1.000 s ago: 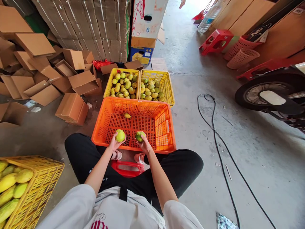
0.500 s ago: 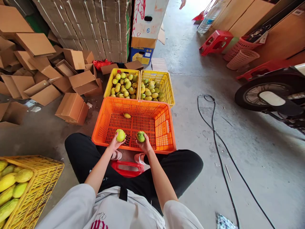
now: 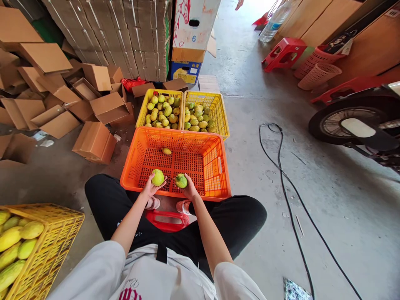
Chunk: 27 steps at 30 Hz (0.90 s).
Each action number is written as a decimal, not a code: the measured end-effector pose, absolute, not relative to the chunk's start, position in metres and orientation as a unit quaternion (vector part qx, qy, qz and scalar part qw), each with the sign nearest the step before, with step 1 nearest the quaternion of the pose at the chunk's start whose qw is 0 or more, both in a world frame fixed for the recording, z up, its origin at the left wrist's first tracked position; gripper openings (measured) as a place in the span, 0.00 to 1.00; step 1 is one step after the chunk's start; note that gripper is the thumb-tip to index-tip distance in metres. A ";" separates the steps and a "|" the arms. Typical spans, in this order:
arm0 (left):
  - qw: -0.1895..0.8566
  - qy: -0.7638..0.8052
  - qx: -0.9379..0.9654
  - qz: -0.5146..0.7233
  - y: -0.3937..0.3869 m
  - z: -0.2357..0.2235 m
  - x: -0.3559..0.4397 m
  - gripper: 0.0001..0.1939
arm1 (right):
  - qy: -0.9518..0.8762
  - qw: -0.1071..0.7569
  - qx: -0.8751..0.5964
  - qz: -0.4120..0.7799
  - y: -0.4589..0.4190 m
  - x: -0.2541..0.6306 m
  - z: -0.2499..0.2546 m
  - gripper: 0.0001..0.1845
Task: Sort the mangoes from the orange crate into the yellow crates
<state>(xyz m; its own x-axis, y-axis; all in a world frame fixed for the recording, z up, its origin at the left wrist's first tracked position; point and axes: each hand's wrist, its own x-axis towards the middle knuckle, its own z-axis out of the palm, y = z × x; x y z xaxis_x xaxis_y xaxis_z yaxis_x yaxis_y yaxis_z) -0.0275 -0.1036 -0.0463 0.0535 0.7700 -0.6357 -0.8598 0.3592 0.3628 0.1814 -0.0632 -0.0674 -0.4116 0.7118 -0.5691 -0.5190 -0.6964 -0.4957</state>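
My left hand is closed around a smooth yellow-green melon, over the near side of the orange crate. Across from it, my right hand grips a darker green, rougher-looking melon. The two fruits are held a short way apart at about the same height. One small yellow melon lies on the crate's floor toward its far side. Past the orange crate stand two yellow crates, the left one and the right one, both holding several yellow-green melons.
A yellow crate of larger melons stands at my lower left. Cardboard boxes lie heaped at left. A black cable loops over the floor at right, near a motorcycle wheel. A red stool is farther back.
The green melon in my right hand has turned and shifted slightly left, closer to the other fruit. My left hand has barely moved.
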 end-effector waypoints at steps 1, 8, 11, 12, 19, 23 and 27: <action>0.715 0.403 -0.065 0.568 -0.103 -0.047 -0.028 0.22 | -0.129 0.374 -0.401 0.827 -0.064 0.181 -0.067 0.17; 0.722 0.403 -0.076 0.557 -0.100 -0.046 -0.029 0.22 | -0.203 0.383 -0.404 0.805 -0.068 0.181 -0.061 0.22; 0.745 0.387 -0.068 0.539 -0.099 -0.045 -0.029 0.24 | -0.203 0.391 -0.398 0.805 -0.069 0.183 -0.060 0.27; 0.753 0.383 -0.066 0.532 -0.099 -0.044 -0.029 0.24 | -0.202 0.394 -0.394 0.805 -0.069 0.183 -0.060 0.29; 0.759 0.377 -0.068 0.526 -0.100 -0.046 -0.031 0.27 | -0.214 0.395 -0.391 0.803 -0.069 0.185 -0.065 0.31; 0.749 0.373 -0.061 0.543 -0.104 -0.048 -0.032 0.25 | -0.237 0.354 -0.383 0.820 -0.068 0.184 -0.063 0.28; 0.741 0.371 -0.064 0.556 -0.105 -0.047 -0.031 0.24 | -0.221 0.339 -0.391 0.826 -0.066 0.182 -0.063 0.22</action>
<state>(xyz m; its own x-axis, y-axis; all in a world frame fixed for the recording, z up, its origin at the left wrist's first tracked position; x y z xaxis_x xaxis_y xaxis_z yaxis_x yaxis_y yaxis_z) -0.0311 -0.1049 -0.0466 0.1067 0.7770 -0.6204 -0.8713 0.3737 0.3180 0.1819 -0.0659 -0.0631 -0.4638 0.7337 -0.4965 -0.3879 -0.6721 -0.6308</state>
